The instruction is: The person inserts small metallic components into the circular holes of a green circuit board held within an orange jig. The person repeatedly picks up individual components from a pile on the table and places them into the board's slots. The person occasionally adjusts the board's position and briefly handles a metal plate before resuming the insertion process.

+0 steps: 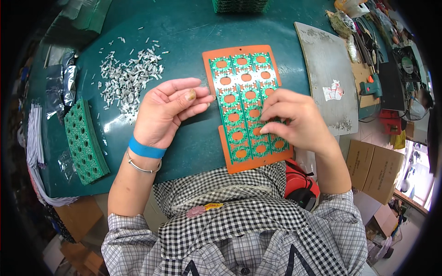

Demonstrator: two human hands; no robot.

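Note:
In front of me lies an orange carrier plate [251,168], holding a green circuit-board panel [242,108] with rows of oval cutouts. My right hand [294,117] is over the panel's right side, thumb and fingers pinched close to its surface; whatever they hold is too small or hidden to name. Left of the plate my left hand [172,101] hovers with fingers curled and thumb pressed toward them. Anything in that hand cannot be made out. Beyond it a loose pile of small white-and-silver parts [131,76] spreads over the green tabletop.
At the left stand a stack of green circuit panels [85,142], a bundle of white wires [36,133] and silver bags [69,83]. More panels [240,5] are stacked at the far edge. To the right are a grey metal plate [327,73], tools and a cardboard box [375,170].

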